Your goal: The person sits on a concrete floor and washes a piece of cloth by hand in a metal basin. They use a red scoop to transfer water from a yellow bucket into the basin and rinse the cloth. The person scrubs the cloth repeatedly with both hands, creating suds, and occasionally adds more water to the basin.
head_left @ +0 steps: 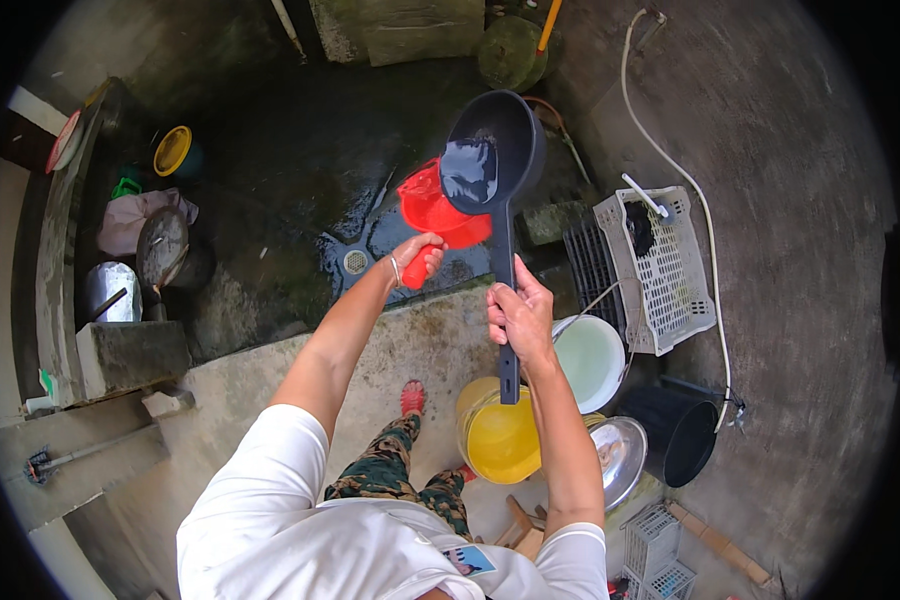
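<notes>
Item one: dark-grey, long-handled plastic dipper with a deep round bowl [518,160]; you hold it by its straight handle, bowl farthest from you, glossy liquid gathered toward the bowl's left side. Item two: bright red plastic scoop with a handle [438,212]; you grip the handle, its bowl beyond, partly hidden behind the dipper; contact unclear.

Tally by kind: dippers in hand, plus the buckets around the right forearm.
Dippers: 2 (red dipper in left hand, black dipper in right hand)
Buckets: 3 (yellow bucket, white bucket, black bucket)
Total: 5
</notes>
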The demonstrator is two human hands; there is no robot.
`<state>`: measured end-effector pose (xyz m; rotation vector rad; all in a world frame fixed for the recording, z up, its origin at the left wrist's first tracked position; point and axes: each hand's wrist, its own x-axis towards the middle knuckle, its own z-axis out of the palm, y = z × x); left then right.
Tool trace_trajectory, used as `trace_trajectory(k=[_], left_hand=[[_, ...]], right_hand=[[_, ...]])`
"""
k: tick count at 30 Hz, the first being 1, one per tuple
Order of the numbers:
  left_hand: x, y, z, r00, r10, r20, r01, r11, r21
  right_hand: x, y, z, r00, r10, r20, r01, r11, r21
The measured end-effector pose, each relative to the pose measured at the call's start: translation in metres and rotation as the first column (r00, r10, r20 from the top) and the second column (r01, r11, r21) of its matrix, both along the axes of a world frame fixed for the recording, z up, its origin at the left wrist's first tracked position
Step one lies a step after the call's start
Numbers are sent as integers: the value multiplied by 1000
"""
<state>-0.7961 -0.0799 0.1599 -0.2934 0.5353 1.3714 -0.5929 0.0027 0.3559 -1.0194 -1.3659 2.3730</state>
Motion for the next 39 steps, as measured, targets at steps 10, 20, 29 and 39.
trace_trajectory(k=[10, 20, 29, 39], left_hand=[[-21, 6, -14, 989, 32, 147, -23, 998, -60], [-39, -26, -20, 800, 184, 571, -296, 949, 109], [-70, -5, 41, 896, 134, 423, -391, 689, 610], [-67, 37, 99, 948, 30, 316, -267, 616, 742]], right_hand=[[-27, 14, -26, 986, 77, 151, -167, 588, 791], [37, 10, -22, 985, -168, 46, 155, 965, 210], [156, 1, -82, 863, -461, 206, 439, 887, 144], [239, 17, -167, 646, -617, 449, 555, 784, 278]])
